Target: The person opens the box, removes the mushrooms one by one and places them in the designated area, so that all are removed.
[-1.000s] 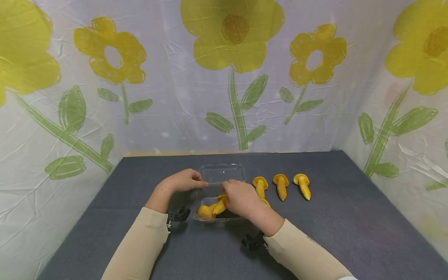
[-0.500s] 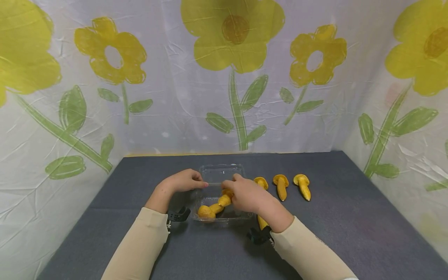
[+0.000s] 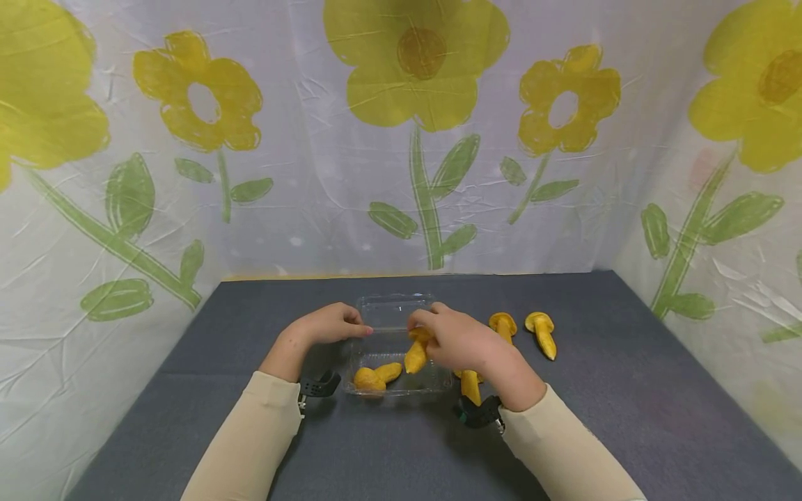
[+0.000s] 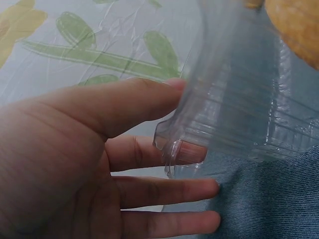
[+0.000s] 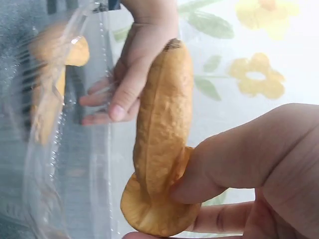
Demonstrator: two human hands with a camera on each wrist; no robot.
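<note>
A clear plastic clamshell box [image 3: 401,394] stands open on the table, its lid [image 3: 396,300] laid back. My left hand [image 3: 328,323] pinches the box's edge at its back left corner; in the left wrist view the thumb [image 4: 144,99] and index finger lie on either side of the plastic. Over the box's right half, my right hand [image 3: 460,341] holds a yellow toy-like mushroom [image 3: 415,356] by its cap end, stem pointing down. In the right wrist view the thumb presses where the mushroom's stem [image 5: 164,114] meets the cap. Another yellow mushroom [image 3: 371,379] lies in the box's left half.
Two yellow mushrooms lie to the right, one farther out [image 3: 542,335] and one partly behind my right hand [image 3: 502,324]. Below the right wrist another mushroom [image 3: 470,387] is partly covered. A dark cloth covers the table [image 3: 620,390], with flower-painted sheeting [image 3: 301,209] around it.
My right hand has moved right and slightly up with its mushroom, away from the one lying in the box. My left hand keeps its place at the box's edge.
</note>
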